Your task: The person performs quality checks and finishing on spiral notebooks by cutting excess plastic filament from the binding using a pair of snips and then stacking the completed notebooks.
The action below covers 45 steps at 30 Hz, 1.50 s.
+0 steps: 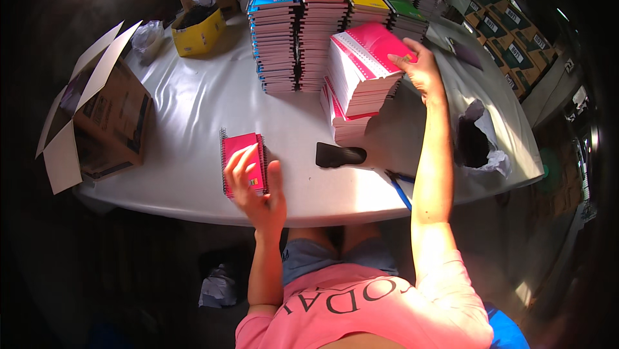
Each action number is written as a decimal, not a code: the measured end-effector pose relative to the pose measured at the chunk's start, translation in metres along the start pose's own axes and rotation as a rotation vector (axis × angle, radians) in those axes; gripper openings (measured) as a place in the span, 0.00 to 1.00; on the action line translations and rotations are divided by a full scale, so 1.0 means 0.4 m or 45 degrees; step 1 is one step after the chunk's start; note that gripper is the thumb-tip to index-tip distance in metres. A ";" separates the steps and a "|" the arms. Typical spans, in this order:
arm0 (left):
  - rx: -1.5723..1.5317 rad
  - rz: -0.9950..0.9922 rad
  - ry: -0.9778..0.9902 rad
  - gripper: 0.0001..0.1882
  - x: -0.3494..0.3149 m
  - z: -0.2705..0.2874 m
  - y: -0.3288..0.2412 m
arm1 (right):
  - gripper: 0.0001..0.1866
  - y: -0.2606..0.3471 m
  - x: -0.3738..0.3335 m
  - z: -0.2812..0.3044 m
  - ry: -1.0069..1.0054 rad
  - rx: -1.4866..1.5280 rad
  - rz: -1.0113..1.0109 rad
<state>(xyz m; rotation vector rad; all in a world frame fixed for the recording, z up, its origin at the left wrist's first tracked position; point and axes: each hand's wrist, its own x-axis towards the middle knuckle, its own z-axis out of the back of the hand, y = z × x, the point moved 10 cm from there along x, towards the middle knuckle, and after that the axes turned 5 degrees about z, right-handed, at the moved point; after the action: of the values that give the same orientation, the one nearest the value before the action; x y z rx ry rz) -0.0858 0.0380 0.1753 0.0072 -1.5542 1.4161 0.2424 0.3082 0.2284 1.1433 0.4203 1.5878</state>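
My right hand reaches to a tall stack of unbound pink-covered notebooks, whose edges show a row of punched holes. Thumb and fingers close on the corner of the top pink notebook. Closer to me on the left lies a small pink spiral notebook, with wire coils along its sides. Over its lower part is my left hand, fingers spread and slightly curled; whether they touch the cover I cannot tell. Between the two sits a black tapered object, its kind unclear.
Tall stacks of spiral notebooks, blue, red and others, stand behind. An open cardboard box is at left, a yellow container beyond it. A blue-handled tool lies near the front edge; a dark bag is at right.
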 end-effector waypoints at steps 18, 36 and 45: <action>-0.979 0.402 0.545 0.17 0.005 -0.255 -0.099 | 0.47 0.202 -0.475 -0.033 0.222 0.494 0.367; 0.559 -0.280 0.523 0.40 -0.253 -0.310 0.011 | 0.22 -0.380 -0.283 0.273 0.105 -1.091 -0.087; 0.606 -0.326 0.242 0.33 -0.262 -0.248 0.004 | 0.33 -0.036 -0.509 -0.002 0.711 0.042 0.023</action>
<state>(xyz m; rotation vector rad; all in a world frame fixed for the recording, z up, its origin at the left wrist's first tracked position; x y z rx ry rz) 0.0294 0.0530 0.0896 0.3359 -0.9963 1.4989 0.2403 0.1319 0.1253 0.7116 0.8019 1.9143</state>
